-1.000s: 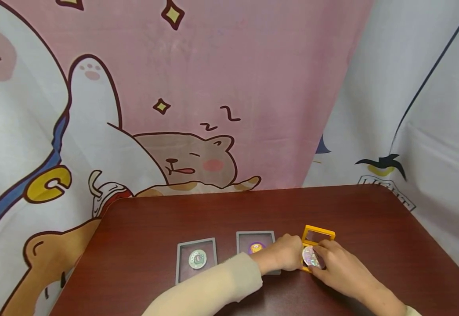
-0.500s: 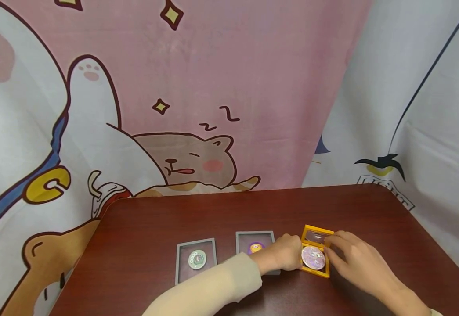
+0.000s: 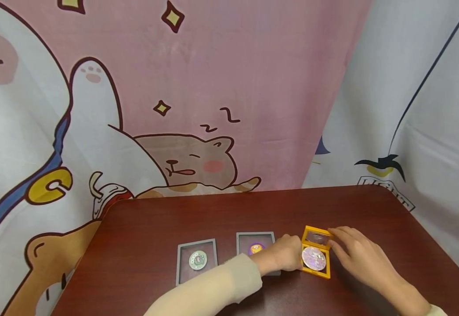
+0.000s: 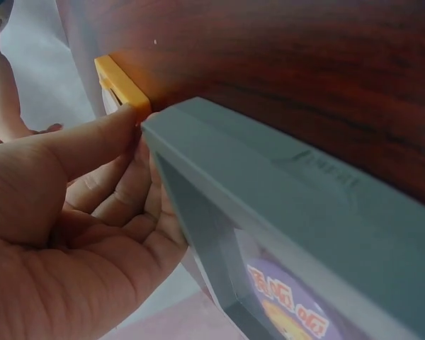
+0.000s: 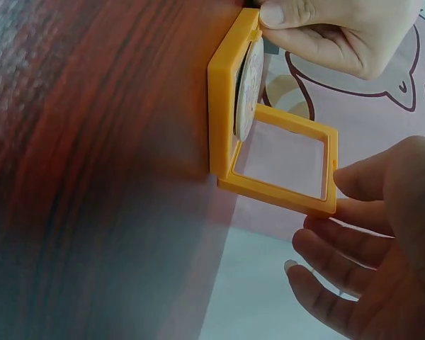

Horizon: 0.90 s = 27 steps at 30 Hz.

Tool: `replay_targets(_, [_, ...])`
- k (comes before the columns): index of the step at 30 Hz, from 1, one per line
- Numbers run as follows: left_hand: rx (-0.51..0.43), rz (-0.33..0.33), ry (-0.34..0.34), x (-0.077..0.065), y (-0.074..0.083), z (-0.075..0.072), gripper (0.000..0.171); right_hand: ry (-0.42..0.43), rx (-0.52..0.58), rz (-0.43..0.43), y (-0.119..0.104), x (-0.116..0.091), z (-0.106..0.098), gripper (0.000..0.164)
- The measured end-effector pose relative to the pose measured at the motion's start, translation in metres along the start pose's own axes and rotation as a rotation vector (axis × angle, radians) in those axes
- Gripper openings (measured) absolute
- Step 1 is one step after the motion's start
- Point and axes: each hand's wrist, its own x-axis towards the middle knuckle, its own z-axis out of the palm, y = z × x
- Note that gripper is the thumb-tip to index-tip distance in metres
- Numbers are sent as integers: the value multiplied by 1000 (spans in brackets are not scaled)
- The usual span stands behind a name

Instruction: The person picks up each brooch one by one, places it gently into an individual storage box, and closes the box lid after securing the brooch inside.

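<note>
On the right of the table stands an open yellow hinged display frame [image 3: 317, 274] with a clear film window in its lid [image 5: 329, 163]. A round iridescent pink-purple badge [image 3: 314, 259] lies in its base. My left hand [image 3: 284, 253] reaches across and pinches the near left edge of the base between thumb and curled fingers. Thumb and forefinger of my right hand [image 3: 365, 259] pinch the raised lid's free edge at its right corner, the other fingers being spread loosely. The right wrist view shows the lid tilted up from the base, the badge between them.
Left of the yellow frame is a grey frame [image 3: 254, 233] with a purple-and-orange badge [image 3: 256, 248], partly covered by my left arm. Farther left lies a second grey frame [image 3: 178, 263] with a pale green badge [image 3: 197, 260]. A printed cloth [image 3: 276, 87] hangs behind the table.
My right hand has let go of the badge, now flat in the yellow base, and moved up and right to the lid's edge. My left hand has stayed in place.
</note>
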Motion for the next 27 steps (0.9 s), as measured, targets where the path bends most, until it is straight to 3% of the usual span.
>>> replay_targets(6, [4,2,5,0,1,0,37,32,-10,-29,-1,-4,0,28])
replay_targets(12, [21,75,40,-2,-3,2,36,90,-36,-99,-3,-13,0,25])
replay_targets(17, [-8,138,55,-5,-9,5,37,78,-36,-114,-5,-20,0,23])
replay_targets(27, [-26,172,67,-8,-11,3,32,65,-70,-120,-10,-36,5,28])
